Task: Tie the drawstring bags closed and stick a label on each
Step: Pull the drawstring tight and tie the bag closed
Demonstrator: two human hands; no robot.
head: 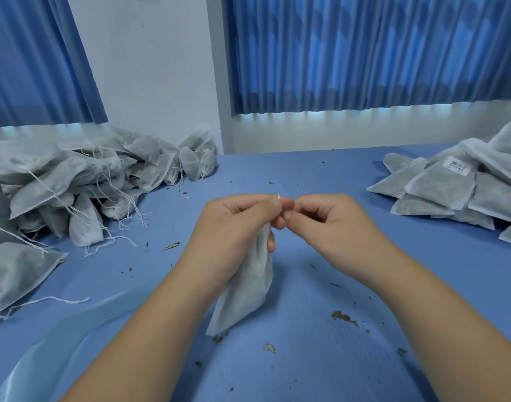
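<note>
- Our left hand (234,227) grips the gathered neck of one drawstring bag (245,288), fingers curled round the cloth. This holds the mouth bunched while the cord is worked.
- Our right hand (332,224) pinches the drawstring (278,196) just beside the left thumb. A short white end shows above the fingertips. We judge the knot to be in progress, not yet finished.
- The bag hangs from the left hand at centre. Its lower corner is touching or just above the counter (306,372); we cannot tell which.
- On the left lies a pile of bags with loose cords (74,184), apparently awaiting tying.
- On the far right lies a pile of flat bags (439,192), one bearing a label (457,167). We take these as finished, set apart from the untied stock.
- Leaf fragments (344,316) lie scattered on the counter.
</note>
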